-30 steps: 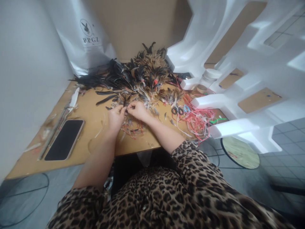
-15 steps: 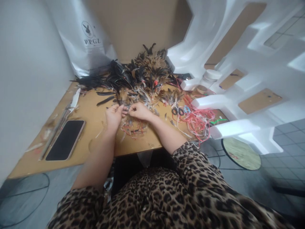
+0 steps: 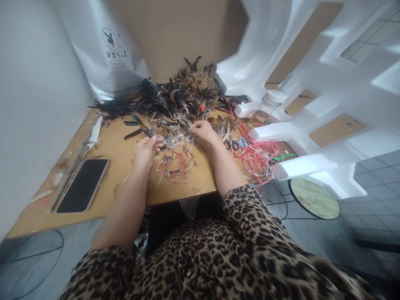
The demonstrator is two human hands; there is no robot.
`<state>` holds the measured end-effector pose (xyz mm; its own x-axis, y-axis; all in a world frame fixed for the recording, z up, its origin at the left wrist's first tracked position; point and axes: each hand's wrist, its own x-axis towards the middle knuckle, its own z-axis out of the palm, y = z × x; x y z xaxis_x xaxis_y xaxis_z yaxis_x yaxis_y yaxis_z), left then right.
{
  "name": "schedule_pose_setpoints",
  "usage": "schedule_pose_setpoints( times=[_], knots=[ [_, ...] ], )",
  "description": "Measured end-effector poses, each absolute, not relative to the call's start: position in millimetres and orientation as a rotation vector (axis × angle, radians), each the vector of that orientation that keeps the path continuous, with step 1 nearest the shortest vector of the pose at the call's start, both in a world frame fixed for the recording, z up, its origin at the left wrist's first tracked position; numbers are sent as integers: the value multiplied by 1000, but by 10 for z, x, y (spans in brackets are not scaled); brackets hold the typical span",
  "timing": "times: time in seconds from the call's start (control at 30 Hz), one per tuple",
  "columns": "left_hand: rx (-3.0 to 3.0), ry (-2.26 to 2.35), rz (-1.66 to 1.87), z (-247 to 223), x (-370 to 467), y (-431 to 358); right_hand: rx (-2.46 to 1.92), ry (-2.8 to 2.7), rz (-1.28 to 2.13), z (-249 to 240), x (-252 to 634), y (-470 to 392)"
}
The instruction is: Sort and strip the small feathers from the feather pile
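My left hand (image 3: 146, 151) pinches the base of a small dark feather (image 3: 142, 125) just left of the loose feathers and ties on the table. To its right, my right hand (image 3: 203, 131) is closed, thumb against fingers, over the edge of the feather pile; what it holds, if anything, is too small to make out. Behind both hands lies a big heap of black and brown feathers (image 3: 200, 85). Red and white string scraps (image 3: 175, 164) lie between the hands and the table's front edge.
A phone (image 3: 83, 185) lies at the left of the table (image 3: 125, 200). At the right are black-handled scissors (image 3: 231, 145), tangled pink string (image 3: 258, 156), a lidded jar (image 3: 275, 98) and white foam pieces (image 3: 300, 164). A silvery bag (image 3: 115, 71) stands at the back left.
My right hand has moved right and farther back, away from my left hand. A feather now stands out above my left fingers. The view has shifted slightly.
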<state>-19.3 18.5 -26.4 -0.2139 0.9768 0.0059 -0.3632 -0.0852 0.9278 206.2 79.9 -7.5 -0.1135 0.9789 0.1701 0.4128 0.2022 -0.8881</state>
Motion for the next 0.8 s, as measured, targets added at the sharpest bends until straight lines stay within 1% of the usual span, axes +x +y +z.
schedule_pose_setpoints(
  times=[0.1, 0.3, 0.6, 0.8],
  knots=[
    [789, 1013, 1567, -229, -195, 172, -1432, -1591, 747, -151, 2108, 872],
    [703, 1034, 1584, -175, -194, 162, -1375, -1881, 672, -164, 1808, 736],
    [723, 1030, 1570, -221, -213, 185, -1737, -2077, 417, -67, 1483, 596],
    [758, 1005, 1542, -244, -219, 189, -1800, -2048, 428, -112, 1404, 667]
  ],
)
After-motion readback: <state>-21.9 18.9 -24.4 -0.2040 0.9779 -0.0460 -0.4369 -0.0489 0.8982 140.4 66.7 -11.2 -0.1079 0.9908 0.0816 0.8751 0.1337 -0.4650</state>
